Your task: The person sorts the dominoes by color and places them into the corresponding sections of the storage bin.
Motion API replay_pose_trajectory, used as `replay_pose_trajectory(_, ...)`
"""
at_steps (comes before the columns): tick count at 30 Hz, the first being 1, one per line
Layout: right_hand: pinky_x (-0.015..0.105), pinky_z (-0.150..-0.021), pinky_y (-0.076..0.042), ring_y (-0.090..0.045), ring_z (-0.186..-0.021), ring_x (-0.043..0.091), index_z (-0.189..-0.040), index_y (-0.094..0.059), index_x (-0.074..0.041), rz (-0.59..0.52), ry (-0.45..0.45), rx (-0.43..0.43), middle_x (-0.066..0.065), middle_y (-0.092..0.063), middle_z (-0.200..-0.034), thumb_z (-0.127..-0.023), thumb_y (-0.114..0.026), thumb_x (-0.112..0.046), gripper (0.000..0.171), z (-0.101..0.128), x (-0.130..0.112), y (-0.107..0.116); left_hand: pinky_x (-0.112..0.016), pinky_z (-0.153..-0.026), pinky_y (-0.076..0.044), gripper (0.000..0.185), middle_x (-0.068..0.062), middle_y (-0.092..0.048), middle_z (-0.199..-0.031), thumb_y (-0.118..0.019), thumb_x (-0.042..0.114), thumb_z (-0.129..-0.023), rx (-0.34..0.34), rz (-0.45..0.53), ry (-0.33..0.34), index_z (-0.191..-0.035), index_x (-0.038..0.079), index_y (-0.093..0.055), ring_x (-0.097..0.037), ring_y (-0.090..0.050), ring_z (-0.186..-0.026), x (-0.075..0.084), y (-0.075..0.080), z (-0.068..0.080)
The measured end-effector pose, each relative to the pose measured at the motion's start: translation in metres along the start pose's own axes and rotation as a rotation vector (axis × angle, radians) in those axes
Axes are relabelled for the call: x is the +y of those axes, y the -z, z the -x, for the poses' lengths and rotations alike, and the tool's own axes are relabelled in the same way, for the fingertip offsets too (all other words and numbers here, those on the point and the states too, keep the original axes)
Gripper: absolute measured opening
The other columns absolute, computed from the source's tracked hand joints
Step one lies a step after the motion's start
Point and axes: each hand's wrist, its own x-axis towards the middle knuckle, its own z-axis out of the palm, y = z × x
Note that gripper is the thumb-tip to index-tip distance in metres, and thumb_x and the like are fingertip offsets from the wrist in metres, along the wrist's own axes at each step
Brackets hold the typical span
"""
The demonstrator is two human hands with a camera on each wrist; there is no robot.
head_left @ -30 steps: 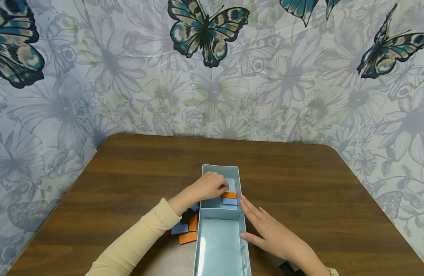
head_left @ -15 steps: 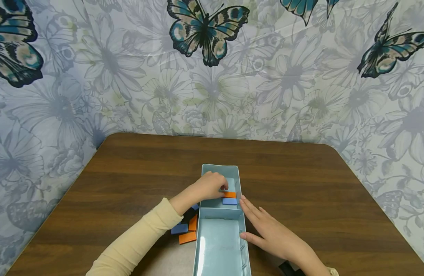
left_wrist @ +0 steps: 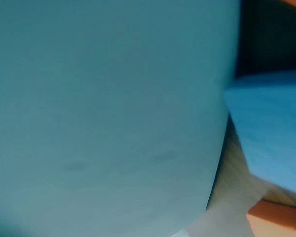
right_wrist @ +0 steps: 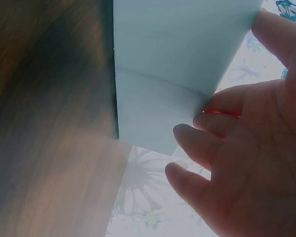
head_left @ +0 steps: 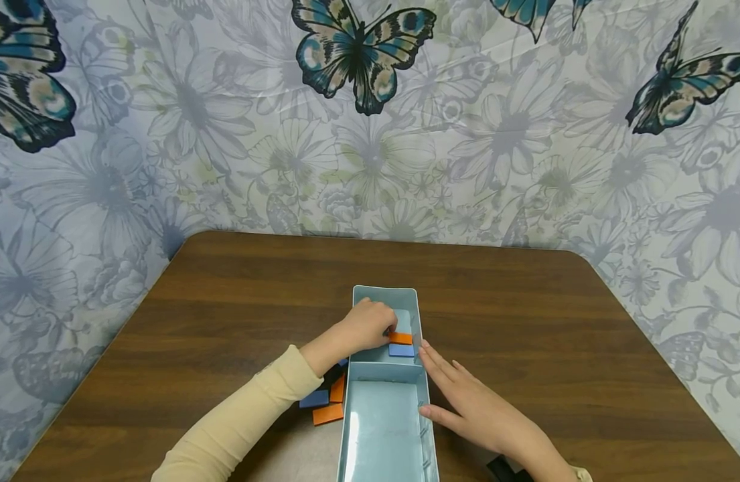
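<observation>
A pale blue divided box (head_left: 386, 428) stands lengthwise on the table. My left hand (head_left: 370, 325) reaches over its left wall into the far compartment, fingers curled, and grips the left end of an orange block (head_left: 401, 339). The thumb is hidden. In front of that block lies a blue block (head_left: 402, 350). My right hand (head_left: 475, 408) lies along the box's right side, its fingers extended and the fingertips at the wall. The right wrist view shows these spread fingers (right_wrist: 197, 143) against the outer wall of the box (right_wrist: 158, 84).
Left of the box, blue (head_left: 314, 399) and orange blocks (head_left: 328, 414) lie in a loose group, partly under my left forearm. A dark object (head_left: 507, 468) shows beneath my right wrist. The brown table (head_left: 255, 281) ends at a flowered, butterfly-patterned cloth (head_left: 370, 167).
The orange block has shifted slightly away from the blue block, and my left fingers have curled a little closer about its end. My right hand has stayed still.
</observation>
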Motion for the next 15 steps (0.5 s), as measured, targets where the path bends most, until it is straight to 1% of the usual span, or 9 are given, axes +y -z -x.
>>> replay_pose_trajectory(5, 0.052, -0.104, -0.020, -0.019, -0.136, 0.016, -0.150, -0.014, -0.008, 0.011, 0.009, 0.007, 0.004, -0.009, -0.155, -0.094, -0.050, -0.045, 0.075, 0.000, 0.001, 0.000, -0.027, -0.061, -0.037, 0.010, 0.006, -0.061, -0.069, -0.078, 0.019, -0.077, 0.007, 0.000, -0.001, -0.077, 0.013, -0.070, -0.011, -0.052, -0.063, -0.001, -0.001, 0.000)
replay_pose_trajectory(9, 0.052, -0.104, -0.020, -0.019, -0.136, 0.016, -0.150, -0.014, -0.010, 0.011, 0.005, 0.006, 0.004, -0.009, -0.155, -0.094, -0.048, -0.048, 0.076, 0.000, 0.001, -0.001, -0.028, -0.062, -0.038, 0.009, 0.005, -0.062, -0.072, -0.077, 0.019, -0.076, 0.038, 0.015, -0.010, -0.079, 0.012, -0.071, -0.010, -0.053, -0.065, -0.004, 0.003, 0.002)
replay_pose_trajectory(11, 0.052, -0.104, -0.020, -0.019, -0.136, 0.016, -0.150, -0.014, -0.010, 0.008, 0.001, 0.001, 0.004, -0.008, -0.155, -0.094, -0.048, -0.049, 0.076, 0.000, 0.001, -0.001, -0.029, -0.064, -0.040, 0.008, 0.005, -0.063, -0.073, -0.076, 0.018, -0.077, 0.068, 0.023, -0.016, -0.079, 0.012, -0.071, -0.011, -0.055, -0.066, -0.007, 0.009, 0.006)
replay_pose_trajectory(15, 0.052, -0.104, -0.020, -0.019, -0.136, 0.016, -0.150, -0.013, -0.011, 0.009, 0.003, 0.001, 0.004, -0.009, -0.155, -0.094, -0.048, -0.049, 0.076, 0.000, 0.001, 0.001, -0.032, -0.066, -0.043, 0.006, 0.004, -0.065, -0.077, -0.075, 0.017, -0.078, 0.133, 0.047, 0.005, -0.082, 0.012, -0.072, -0.012, -0.058, -0.070, -0.018, 0.029, 0.021)
